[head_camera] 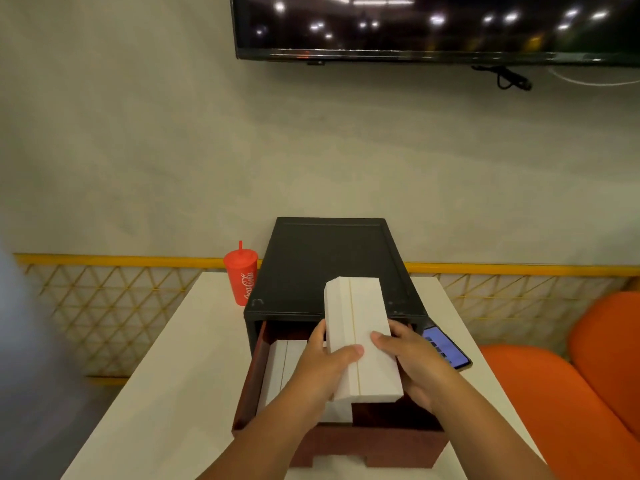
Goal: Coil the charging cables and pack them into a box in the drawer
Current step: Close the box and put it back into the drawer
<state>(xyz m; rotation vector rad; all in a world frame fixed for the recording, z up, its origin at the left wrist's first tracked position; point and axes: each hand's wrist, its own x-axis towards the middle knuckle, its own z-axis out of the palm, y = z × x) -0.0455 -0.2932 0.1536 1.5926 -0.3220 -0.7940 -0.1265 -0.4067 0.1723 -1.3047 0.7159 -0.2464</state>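
A person's left hand [322, 362] and right hand [412, 362] grip a long white box [360, 341] over the pulled-out drawer [247, 379] of a black cabinet [329, 265] on a white table [166, 375]. Both thumbs press on the box's top face on either side of its thin centre seam, and the fingers curl round its long edges and out of sight beneath. The box tilts, its far end rising past the fingertips above the cabinet's front edge, its near end hanging just inside the drawer's front wall.

Just left of the left hand's knuckles a second white box [280, 365] lies in the drawer against the left wall. Below the right palm a patch of bare dark-red drawer floor shows near the front right corner; how far that gap runs under the held box cannot be told.

Right of the right hand's knuckles, beside the cabinet, a lit phone [446, 348] lies on the table near its right edge. Well beyond the left fingers a red Coca-Cola cup [242, 277] with a straw stands beside the cabinet's left side. Open tabletop spreads left of the drawer. Orange seats [571, 393] sit past the table's right edge, and a dark screen [433, 26] hangs on the wall above
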